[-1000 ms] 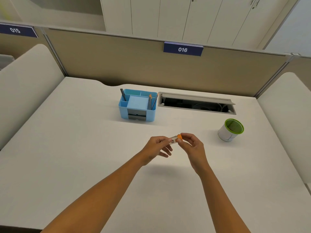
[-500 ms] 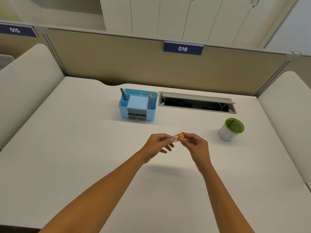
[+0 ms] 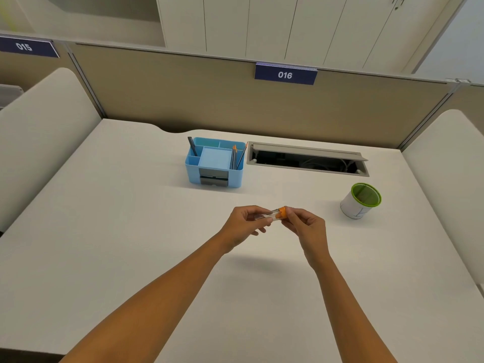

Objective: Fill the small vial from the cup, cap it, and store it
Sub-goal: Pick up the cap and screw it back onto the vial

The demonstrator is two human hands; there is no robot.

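A small clear vial [image 3: 272,215] lies nearly level above the middle of the white desk, held by my left hand [image 3: 245,223] around its body. Its orange cap [image 3: 282,213] sits on the right end, pinched between the fingertips of my right hand [image 3: 305,226]. The white cup with a green rim [image 3: 360,201] stands upright on the desk to the right, well apart from both hands. I cannot tell whether the vial holds liquid.
A light blue desk organizer [image 3: 215,163] with pens and pencils stands behind the hands. To its right is an open cable tray slot [image 3: 307,159] in the desk. A beige partition [image 3: 183,100] closes off the back, and curved dividers flank both sides.
Both hands stay together on the vial and cap with only slight shifts; the right fingers have moved a little around the orange cap.
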